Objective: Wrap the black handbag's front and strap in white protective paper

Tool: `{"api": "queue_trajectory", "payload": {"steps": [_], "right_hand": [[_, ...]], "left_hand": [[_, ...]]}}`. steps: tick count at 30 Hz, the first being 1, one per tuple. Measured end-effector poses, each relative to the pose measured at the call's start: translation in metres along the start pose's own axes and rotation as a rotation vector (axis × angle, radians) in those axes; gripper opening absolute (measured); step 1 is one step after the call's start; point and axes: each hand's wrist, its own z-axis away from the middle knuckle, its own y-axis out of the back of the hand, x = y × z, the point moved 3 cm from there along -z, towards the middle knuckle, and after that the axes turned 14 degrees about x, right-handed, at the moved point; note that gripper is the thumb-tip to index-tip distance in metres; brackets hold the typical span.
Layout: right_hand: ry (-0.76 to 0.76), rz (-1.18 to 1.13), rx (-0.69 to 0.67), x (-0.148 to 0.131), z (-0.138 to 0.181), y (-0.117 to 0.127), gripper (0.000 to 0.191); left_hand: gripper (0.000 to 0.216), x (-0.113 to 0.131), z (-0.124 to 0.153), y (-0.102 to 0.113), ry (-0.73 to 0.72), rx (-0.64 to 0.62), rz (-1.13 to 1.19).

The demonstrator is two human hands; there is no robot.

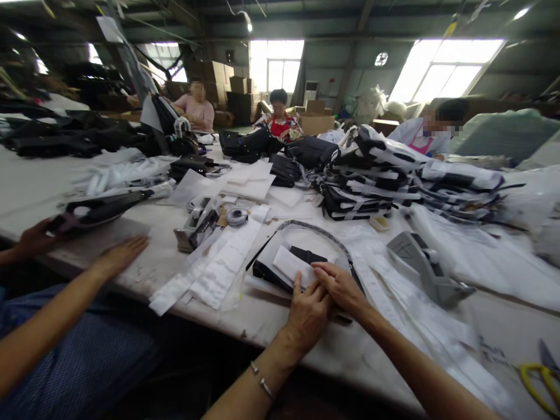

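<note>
A small black handbag point(271, 275) lies at the table's front edge, its wrapped strap point(317, 224) arched behind it. A folded white sheet point(286, 265) partly covers the bag, and a black flap or strap piece point(308, 255) shows behind the sheet. My left hand point(308, 309) is closed on the sheet's near edge, its index finger reaching forward. Beside it, overlapping its fingertips, my right hand point(343, 287) pinches the same sheet from the right. The palms' undersides and the bag's near side are hidden.
Tape dispensers stand left point(196, 224) and right point(424, 268). White strips point(231, 256) lie left of the bag; yellow-handled scissors point(540, 379) lie far right. Behind are stacked wrapped bags point(371, 175). A co-worker's hands point(122, 256) handle a black bag point(105, 207) at left; several people sit opposite.
</note>
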Motion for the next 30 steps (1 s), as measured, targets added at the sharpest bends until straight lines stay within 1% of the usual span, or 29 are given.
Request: {"api": "queue_trajectory", "payload": {"steps": [2,4,5,6,8,10,12,14,17,19,21,23,26,28,30], "right_hand": [[-0.002,-0.075,0.052,0.003,0.018,-0.010,0.044],[0.076,-0.043,0.072,0.005,0.030,-0.016,0.046],[0.133,-0.007,0.080,0.004,0.034,-0.018,0.046],[0.196,0.039,0.090,0.003,0.036,-0.020,0.046],[0.320,0.142,0.117,-0.002,0.039,-0.022,0.051],[0.408,0.235,0.130,-0.004,0.039,-0.024,0.058],[0.460,0.301,0.106,-0.001,0.036,-0.023,0.061],[0.505,0.332,0.042,0.005,0.031,-0.018,0.064],[0.559,0.323,-0.044,0.010,0.024,-0.007,0.072],[0.577,0.298,-0.058,0.005,0.023,-0.006,0.076],[0.586,0.275,-0.064,-0.004,0.024,-0.012,0.077],[0.582,0.272,-0.070,-0.013,0.027,-0.024,0.074],[0.563,0.279,-0.075,-0.018,0.030,-0.038,0.069],[0.554,0.272,-0.085,-0.017,0.031,-0.041,0.067],[0.545,0.259,-0.091,-0.016,0.031,-0.040,0.068]], "left_hand": [[0.035,-0.005,-0.004,0.011,-0.040,-0.036,0.009],[0.032,-0.020,-0.015,0.032,-0.059,-0.076,0.030],[0.029,-0.031,-0.021,0.045,-0.047,-0.082,0.029],[0.026,-0.045,-0.029,0.058,-0.009,-0.061,-0.013],[0.024,-0.073,-0.043,0.081,0.024,-0.048,-0.147],[0.023,-0.095,-0.050,0.092,0.092,-0.082,-0.209],[0.023,-0.105,-0.048,0.094,0.165,-0.111,-0.207],[0.025,-0.101,-0.040,0.090,0.215,-0.101,-0.202],[0.035,-0.076,-0.023,0.082,0.236,-0.058,-0.234],[0.040,-0.059,-0.013,0.079,0.217,-0.038,-0.243],[0.043,-0.050,-0.007,0.078,0.191,-0.023,-0.242],[0.046,-0.049,-0.003,0.080,0.173,-0.029,-0.224],[0.054,-0.057,0.002,0.092,0.157,-0.077,-0.155],[0.066,-0.061,0.006,0.100,0.123,-0.124,-0.119],[0.080,-0.064,0.012,0.105,0.067,-0.154,-0.139]]}}
